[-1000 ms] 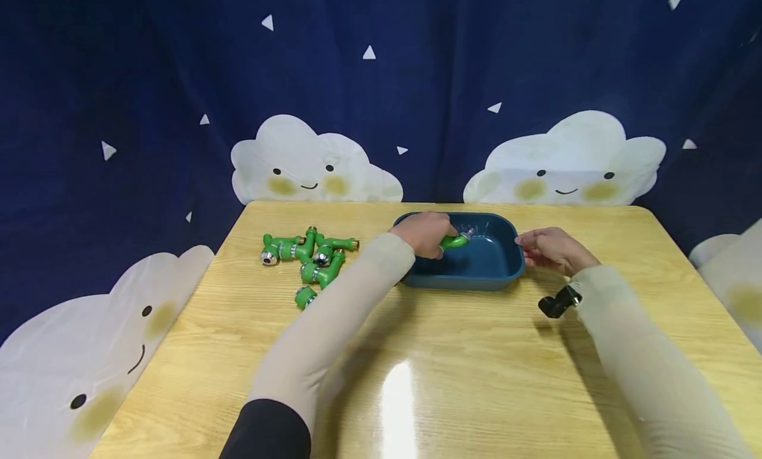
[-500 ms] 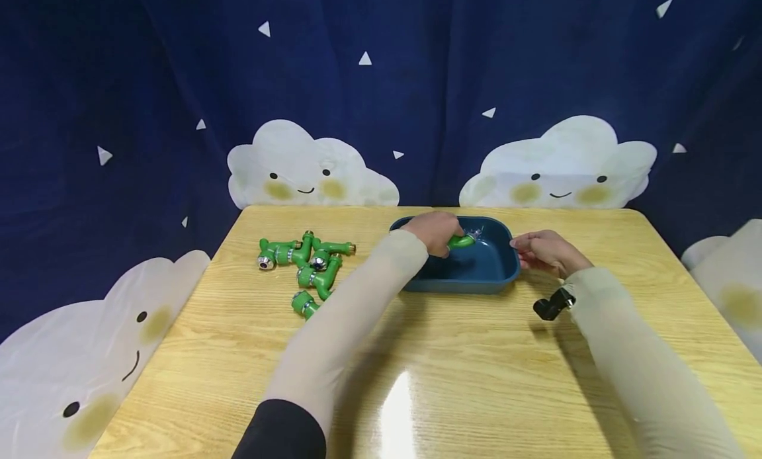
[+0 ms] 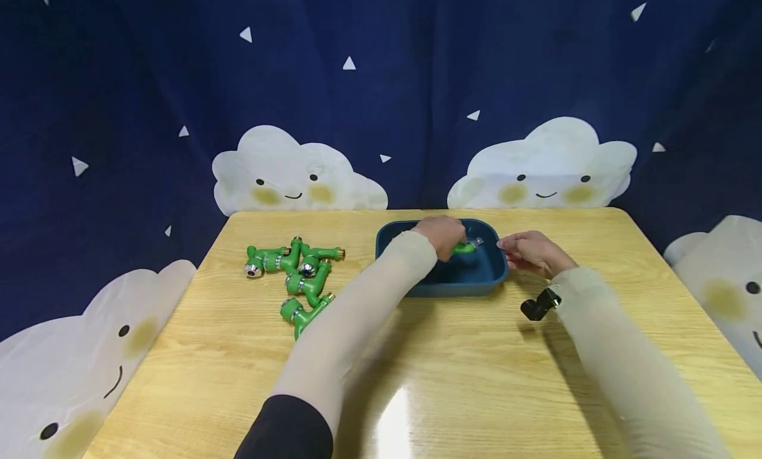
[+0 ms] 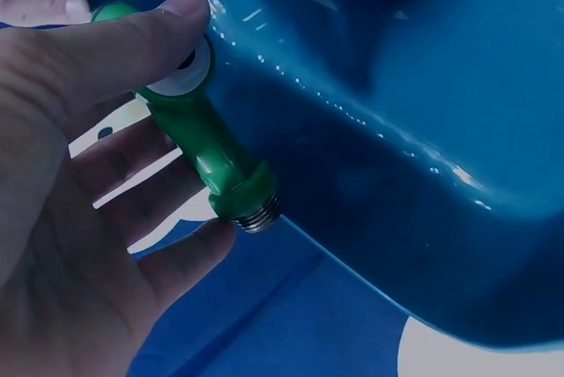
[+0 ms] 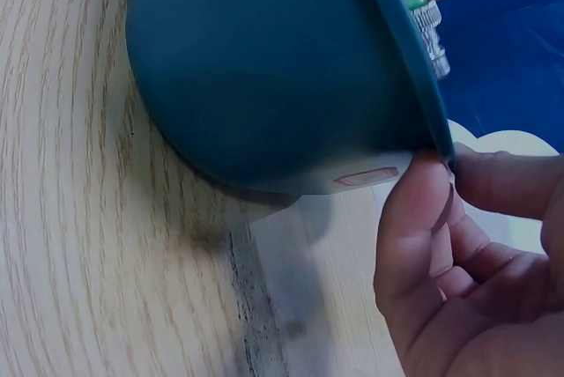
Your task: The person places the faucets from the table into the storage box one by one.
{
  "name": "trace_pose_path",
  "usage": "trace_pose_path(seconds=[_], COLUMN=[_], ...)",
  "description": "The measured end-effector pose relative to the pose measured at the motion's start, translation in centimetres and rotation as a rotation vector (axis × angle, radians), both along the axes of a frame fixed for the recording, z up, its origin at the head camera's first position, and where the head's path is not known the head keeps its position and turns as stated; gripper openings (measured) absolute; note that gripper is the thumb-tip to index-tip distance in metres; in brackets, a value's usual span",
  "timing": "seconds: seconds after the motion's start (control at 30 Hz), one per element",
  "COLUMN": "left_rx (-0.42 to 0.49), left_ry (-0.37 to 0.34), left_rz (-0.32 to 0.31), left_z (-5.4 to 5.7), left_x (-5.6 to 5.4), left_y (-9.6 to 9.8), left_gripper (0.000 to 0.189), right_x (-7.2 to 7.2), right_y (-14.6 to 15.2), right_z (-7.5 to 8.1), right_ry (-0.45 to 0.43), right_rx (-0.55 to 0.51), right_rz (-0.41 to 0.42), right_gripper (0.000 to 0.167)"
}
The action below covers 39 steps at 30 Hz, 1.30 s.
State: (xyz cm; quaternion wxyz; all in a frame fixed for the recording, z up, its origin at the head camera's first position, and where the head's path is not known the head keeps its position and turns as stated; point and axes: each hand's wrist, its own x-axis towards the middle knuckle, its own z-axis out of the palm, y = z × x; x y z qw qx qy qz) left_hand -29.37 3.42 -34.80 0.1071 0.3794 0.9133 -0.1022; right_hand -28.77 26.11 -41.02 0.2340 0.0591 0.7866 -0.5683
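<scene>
My left hand (image 3: 445,236) grips a green faucet (image 3: 464,248) at the dark blue plastic basin (image 3: 452,290). Up close in the left wrist view, the thumb presses the round middle of the faucet (image 4: 207,144), whose threaded metal end points down past the basin's rim. A clear ribbed spout tip (image 5: 432,38) shows beyond the rim in the right wrist view. At the basin's right end, my right hand (image 3: 536,252) pinches the rim between thumb and forefinger. The basin's underside is partly lifted off the wood in the right wrist view.
Several green faucets (image 3: 308,284) lie in a loose cluster left of the basin, the nearest partly behind my left sleeve. A black wrist camera (image 3: 540,305) juts from my right sleeve. Behind the wooden table (image 3: 464,353) hangs a dark blue curtain (image 3: 405,82).
The left hand has moved right across the basin with the faucet, toward the right hand. The right hand stays at the rim. The head view has turned slightly, so the whole scene appears shifted left.
</scene>
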Motion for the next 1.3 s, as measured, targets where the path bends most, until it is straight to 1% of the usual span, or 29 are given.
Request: trace_pose_path(seconds=[0.23, 0.43, 0.53, 0.7, 0.9, 0.97, 1.13, 1.3], left_rx=[-0.021, -0.042, -0.047, -0.047, -0.065, -0.079, -0.124, -0.126], left_ry=[-0.034, -0.062, -0.07, -0.07, -0.1, -0.102, -0.089, -0.076], left_rz=[0.009, 0.032, 0.039, 0.029, 0.038, 0.03, -0.024, -0.029], left_z=[-0.7, -0.8, -1.2, -2.0, -3.2, -3.4, -3.8, -3.9], left_x=[-0.2, -0.4, -0.6, -0.7, -1.7, -1.8, -1.8, -1.7], left_y=[0.7, 1.4, 1.4, 1.5, 2.5, 2.8, 3.4, 3.8], left_gripper=[0.044, 0.048, 0.047, 0.044, 0.048, 0.045, 0.036, 0.04], right_x=[0.3, 0.0, -0.1, 0.0, 0.1, 0.1, 0.1, 0.2], right_y=[-0.3, -0.4, -0.4, -0.3, -0.2, -0.2, -0.1, 0.1], right_z=[0.1, 0.4, 0.2, -0.1, 0.0, 0.0, -0.1, -0.3], right_ry=[-0.004, -0.013, -0.015, -0.022, -0.017, -0.01, -0.013, -0.008], right_rx=[0.013, 0.014, 0.002, -0.009, -0.008, -0.002, 0.004, -0.016], right_rz=[0.015, 0.024, 0.027, 0.033, 0.037, 0.041, 0.048, 0.047], right_gripper=[0.047, 0.046, 0.045, 0.043, 0.038, 0.037, 0.037, 0.036])
